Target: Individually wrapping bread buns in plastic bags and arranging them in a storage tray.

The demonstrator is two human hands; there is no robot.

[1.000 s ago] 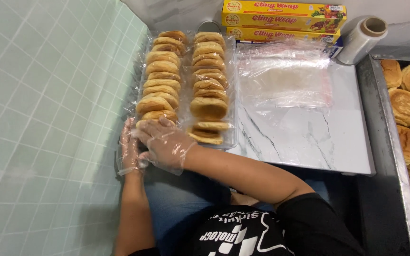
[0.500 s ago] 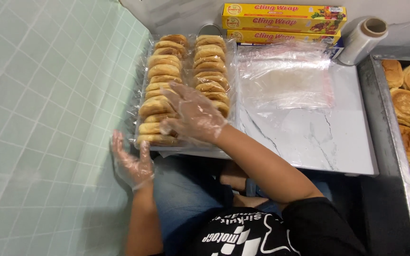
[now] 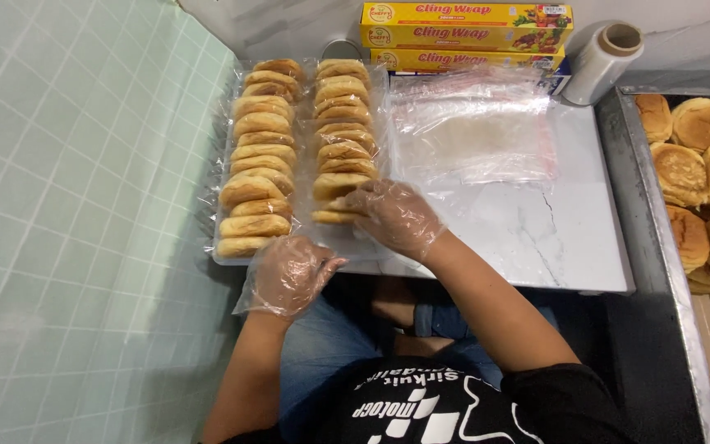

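**While two rows of buns sit wrapped, gloved hands work the near end**

Golden-brown buns (image 3: 293,148) stand on edge in two rows under clear film on the white marble table (image 3: 527,238); the right hand (image 3: 392,215) — fingers loosely curled — touches the right row's nearest bun at 6 o'clock; the left hand (image 3: 289,275) cups the pack's near edge, grip unclear; more buns fill a metal tray (image 3: 622,156) at 3 o'clock.

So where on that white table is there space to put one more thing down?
The bare white marble tabletop is free at the near right, between the gloved right hand, the clear plastic bags behind and the metal tray of round buns. The left side is crowded: two rows of sliced buns fill it, with the gloved left hand at their near edge.
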